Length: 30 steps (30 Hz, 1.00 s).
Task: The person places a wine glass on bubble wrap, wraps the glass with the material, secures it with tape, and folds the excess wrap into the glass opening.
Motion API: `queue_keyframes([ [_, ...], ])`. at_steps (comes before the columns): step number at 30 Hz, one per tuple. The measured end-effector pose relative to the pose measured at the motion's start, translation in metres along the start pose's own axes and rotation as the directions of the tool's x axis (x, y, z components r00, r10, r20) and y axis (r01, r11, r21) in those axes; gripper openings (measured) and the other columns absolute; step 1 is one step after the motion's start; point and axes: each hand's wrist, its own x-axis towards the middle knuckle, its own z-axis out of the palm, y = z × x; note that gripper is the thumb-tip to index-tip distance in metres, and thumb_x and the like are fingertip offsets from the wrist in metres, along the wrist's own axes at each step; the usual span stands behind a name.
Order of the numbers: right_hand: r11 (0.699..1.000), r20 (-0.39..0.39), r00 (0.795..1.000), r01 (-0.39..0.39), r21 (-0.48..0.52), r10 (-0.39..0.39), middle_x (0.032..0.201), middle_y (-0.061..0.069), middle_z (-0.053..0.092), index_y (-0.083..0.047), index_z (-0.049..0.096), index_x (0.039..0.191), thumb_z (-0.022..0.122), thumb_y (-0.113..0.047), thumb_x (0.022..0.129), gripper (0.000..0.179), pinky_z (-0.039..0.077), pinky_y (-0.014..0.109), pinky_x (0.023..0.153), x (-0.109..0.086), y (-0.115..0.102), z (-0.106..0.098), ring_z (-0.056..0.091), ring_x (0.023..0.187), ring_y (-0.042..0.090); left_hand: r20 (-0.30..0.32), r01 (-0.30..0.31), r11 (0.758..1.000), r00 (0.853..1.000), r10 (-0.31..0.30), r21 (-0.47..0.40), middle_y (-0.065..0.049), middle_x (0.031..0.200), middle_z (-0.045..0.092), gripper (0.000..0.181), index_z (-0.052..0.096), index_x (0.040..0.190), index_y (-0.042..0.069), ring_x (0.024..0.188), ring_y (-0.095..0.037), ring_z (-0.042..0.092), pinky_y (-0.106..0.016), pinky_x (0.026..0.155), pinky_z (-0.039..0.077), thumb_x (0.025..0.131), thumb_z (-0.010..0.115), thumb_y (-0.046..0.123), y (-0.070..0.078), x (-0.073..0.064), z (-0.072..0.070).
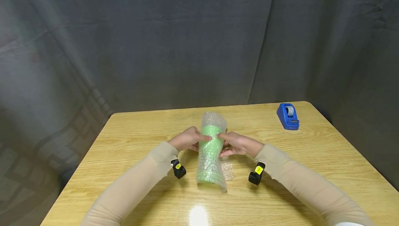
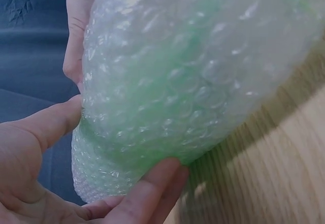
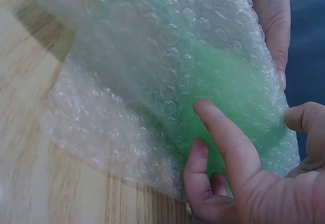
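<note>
A green object with a narrower middle (image 1: 212, 148), its kind hidden under clear bubble wrap (image 2: 152, 82), lies lengthwise on the table between both hands. My left hand (image 1: 188, 139) grips its left side, thumb on top and fingers low against the wrap. From the right, my right hand (image 1: 236, 143) holds it with the thumb on top; in the right wrist view the fingers (image 3: 228, 137) of that hand are bent against the wrap. A loose flap of bubble wrap (image 3: 111, 127) spreads on the table beside the roll, under the right hand's side.
A blue tape dispenser (image 1: 288, 116) with a tape roll stands at the table's back right. The wooden table (image 1: 140, 129) ends at a dark grey curtain (image 1: 187, 45) behind it. Black wrist cameras (image 1: 257, 173) hang below both wrists.
</note>
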Motion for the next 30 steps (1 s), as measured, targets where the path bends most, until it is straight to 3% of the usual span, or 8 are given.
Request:
queue_keyframes([
  [9,1.000,0.004,1.000,-0.003,0.020,0.003,0.100,0.014,0.048,0.009,0.038,0.127,0.039,-0.024,0.101,0.042,0.058,0.026,0.076,0.002,0.002,0.000,0.057,0.080,0.019,-0.047,0.001,0.999,0.999,0.001,0.039,-0.011,0.097,0.067,0.033,0.063,0.101,-0.006,0.083,-0.017,0.066,-0.039,0.078,0.059,0.090,0.070,0.025,0.003,-0.001,0.001],
  [16,1.000,0.000,1.000,-0.015,0.000,0.015,0.103,0.016,0.051,0.010,0.042,0.126,0.040,-0.023,0.100,0.042,0.058,0.026,0.075,-0.001,0.002,-0.004,0.057,0.082,0.020,-0.082,-0.032,0.999,0.996,0.035,0.038,-0.014,0.101,0.065,0.042,0.056,0.107,-0.008,0.083,-0.020,0.067,-0.037,0.073,0.060,0.087,0.073,0.024,0.005,-0.002,0.007],
  [21,1.000,-0.009,1.000,-0.025,0.003,0.025,0.109,0.018,0.053,0.009,0.044,0.126,0.041,-0.022,0.099,0.041,0.058,0.033,0.080,-0.002,0.001,-0.006,0.059,0.090,0.024,-0.105,-0.042,0.997,0.993,0.050,0.070,-0.014,0.100,0.064,0.045,0.054,0.109,-0.008,0.081,-0.020,0.067,-0.036,0.070,0.060,0.087,0.073,0.026,0.009,-0.004,0.010],
  [25,0.999,-0.020,1.000,-0.018,-0.046,0.017,0.096,0.009,0.058,0.000,0.055,0.106,0.043,-0.022,0.098,0.027,0.059,0.035,0.080,-0.003,0.000,-0.008,0.059,0.084,0.018,-0.125,-0.036,0.995,0.991,0.047,0.089,-0.014,0.100,0.062,0.046,0.053,0.109,-0.007,0.081,-0.020,0.066,-0.036,0.069,0.060,0.086,0.074,0.027,0.011,-0.005,0.012],
  [30,0.990,-0.016,1.000,0.017,-0.137,-0.019,0.072,-0.002,0.049,-0.008,0.056,0.085,0.047,-0.021,0.095,0.018,0.049,0.020,0.063,-0.004,-0.003,-0.013,0.044,0.064,0.009,-0.144,-0.030,0.997,0.989,0.041,0.077,-0.016,0.101,0.059,0.049,0.049,0.110,-0.007,0.081,-0.022,0.066,-0.036,0.069,0.060,0.085,0.076,0.025,0.011,-0.004,0.013],
])
